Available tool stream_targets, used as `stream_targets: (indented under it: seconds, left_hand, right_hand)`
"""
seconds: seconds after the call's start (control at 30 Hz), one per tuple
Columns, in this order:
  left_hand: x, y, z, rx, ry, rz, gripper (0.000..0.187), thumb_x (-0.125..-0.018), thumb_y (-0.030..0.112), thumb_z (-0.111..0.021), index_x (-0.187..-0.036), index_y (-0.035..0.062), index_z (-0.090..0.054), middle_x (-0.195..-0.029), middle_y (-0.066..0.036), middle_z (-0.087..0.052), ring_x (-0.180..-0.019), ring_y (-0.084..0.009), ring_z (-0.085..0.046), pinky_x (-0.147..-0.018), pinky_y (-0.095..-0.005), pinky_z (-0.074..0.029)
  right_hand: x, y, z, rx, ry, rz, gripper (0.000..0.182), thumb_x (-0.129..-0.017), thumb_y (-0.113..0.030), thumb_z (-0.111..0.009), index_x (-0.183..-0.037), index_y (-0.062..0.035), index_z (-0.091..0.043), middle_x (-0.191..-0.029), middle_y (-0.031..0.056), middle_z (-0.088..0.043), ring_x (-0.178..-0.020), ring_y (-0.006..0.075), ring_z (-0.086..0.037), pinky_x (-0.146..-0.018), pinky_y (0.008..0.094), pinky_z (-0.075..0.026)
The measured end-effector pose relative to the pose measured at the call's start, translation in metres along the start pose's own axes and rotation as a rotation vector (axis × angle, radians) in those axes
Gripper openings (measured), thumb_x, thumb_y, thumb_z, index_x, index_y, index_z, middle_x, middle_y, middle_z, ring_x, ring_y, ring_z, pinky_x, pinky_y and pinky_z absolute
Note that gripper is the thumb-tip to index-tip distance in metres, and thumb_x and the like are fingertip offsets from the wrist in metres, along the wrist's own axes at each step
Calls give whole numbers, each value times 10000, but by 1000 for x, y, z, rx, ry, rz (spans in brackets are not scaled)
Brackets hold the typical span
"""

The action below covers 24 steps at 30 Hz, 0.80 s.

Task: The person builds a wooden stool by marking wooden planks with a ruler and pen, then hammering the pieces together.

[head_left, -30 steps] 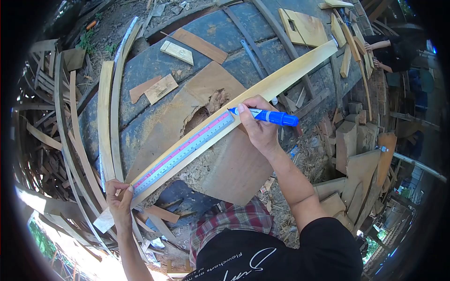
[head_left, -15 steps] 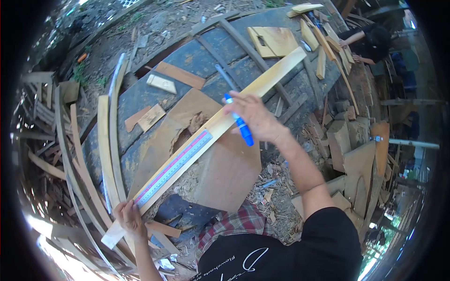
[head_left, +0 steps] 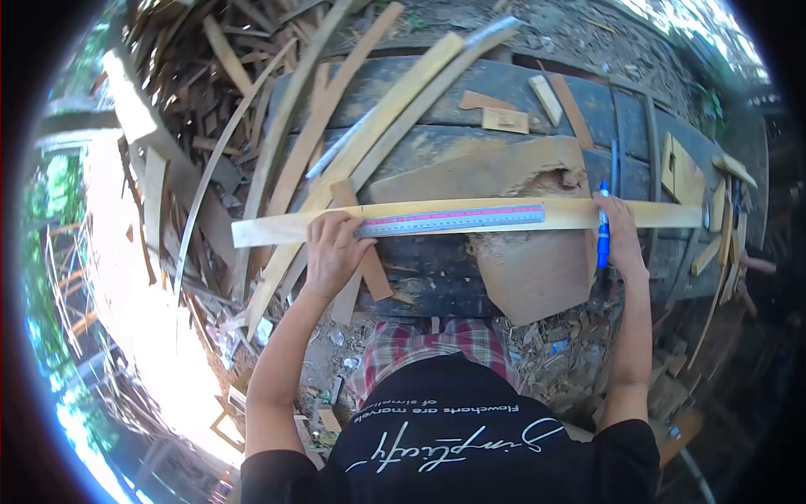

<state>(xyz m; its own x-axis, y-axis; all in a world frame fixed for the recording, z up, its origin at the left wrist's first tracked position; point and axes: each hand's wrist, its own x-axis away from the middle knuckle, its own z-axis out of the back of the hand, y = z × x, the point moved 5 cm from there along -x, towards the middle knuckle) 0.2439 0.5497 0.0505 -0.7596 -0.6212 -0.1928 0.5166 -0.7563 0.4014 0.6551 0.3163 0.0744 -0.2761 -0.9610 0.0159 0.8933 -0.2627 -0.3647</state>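
Observation:
A long pale wooden board lies crosswise in front of me, over a brown wood slab. Along the board runs a ruler with a pink stripe. My left hand pinches the ruler's left end against the board, fingers on top and thumb at the near edge. Past the ruler's right end, my right hand is closed round a blue marker and rests at the board. The marker stands crosswise to the board, its blue cap end towards me.
Long curved strips lean across the dark work table at the left. Small offcuts lie beyond the board. A panel with a slot and more pieces lie at the right, near another person's hand. Scrap wood fills the far left.
The view has turned, so the board now runs nearly level across it. My left hand has moved along the board, away from its left end. The marker stays in my right hand.

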Motion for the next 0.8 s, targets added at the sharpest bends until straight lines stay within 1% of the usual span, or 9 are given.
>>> stream_targets:
  seconds: [0.07,0.3,0.33,0.5,0.6,0.67,0.7,0.77,0.8]
  left_hand:
    - [12,-14,13,-10,17,42,476,-677,177,-820,-1092,77,-609,-1059,-94,-572,-1043,-323,-523,-898,-446,-425]
    - [39,-40,35,53,-162,178,417,-677,75,-778,-1038,60,-571,-1017,-117,-567,-984,-333,-524,-849,-443,-422]
    - [44,-41,40,59,-190,222,413,-683,51,-767,-1046,51,-567,-1017,-127,-565,-988,-341,-522,-844,-441,-424]
    - [61,-27,52,140,-118,195,379,-692,-2,-739,-1035,22,-579,-1009,-137,-575,-969,-358,-536,-841,-451,-433]
    - [68,-4,46,218,-91,156,354,-701,4,-734,-1028,23,-598,-991,-137,-583,-966,-353,-543,-846,-445,-436]
    - [60,13,41,246,-82,148,342,-706,10,-732,-1025,25,-608,-981,-137,-586,-968,-349,-546,-848,-441,-437]
    - [60,25,35,292,-111,174,338,-710,18,-732,-1027,26,-614,-985,-133,-588,-971,-341,-548,-849,-433,-439]
    - [61,50,33,320,-134,224,334,-714,26,-732,-1029,27,-619,-989,-130,-589,-975,-334,-550,-850,-425,-441]
    - [52,70,32,285,-126,159,337,-714,37,-737,-1030,29,-622,-985,-127,-589,-974,-326,-552,-850,-419,-443]
  right_hand:
    - [-6,-22,-6,18,-2,31,505,-672,18,-652,-1152,-78,-527,-1115,157,-596,-1114,379,-536,-966,441,-408]
    - [-9,-88,-15,-29,-74,45,526,-675,-12,-733,-1153,-117,-538,-1106,119,-597,-1103,365,-534,-958,444,-397]
    - [-9,-93,-20,-53,-48,55,516,-682,-20,-734,-1151,-122,-542,-1102,117,-600,-1105,363,-534,-957,442,-398]
    - [6,-128,-27,-49,141,-1,472,-712,-63,-750,-1138,-129,-557,-1073,132,-612,-1053,356,-561,-919,432,-424]
    - [32,-135,-37,-135,208,-139,437,-773,-71,-735,-1154,-124,-528,-1036,139,-607,-981,336,-589,-841,416,-467]
    - [50,-130,-46,-401,443,-180,378,-860,-83,-694,-1177,-114,-490,-997,115,-610,-896,257,-628,-757,376,-508]
    - [59,-128,-46,-392,452,-183,378,-860,-83,-694,-1177,-114,-490,-997,115,-610,-896,257,-628,-757,376,-508]
    - [73,-112,-52,-1009,597,-355,345,-909,-96,-659,-1189,-99,-459,-986,81,-608,-862,172,-634,-707,311,-541]
    - [77,-110,-43,-1126,667,-482,322,-914,-84,-653,-1174,-83,-463,-994,68,-612,-840,117,-622,-682,264,-559]
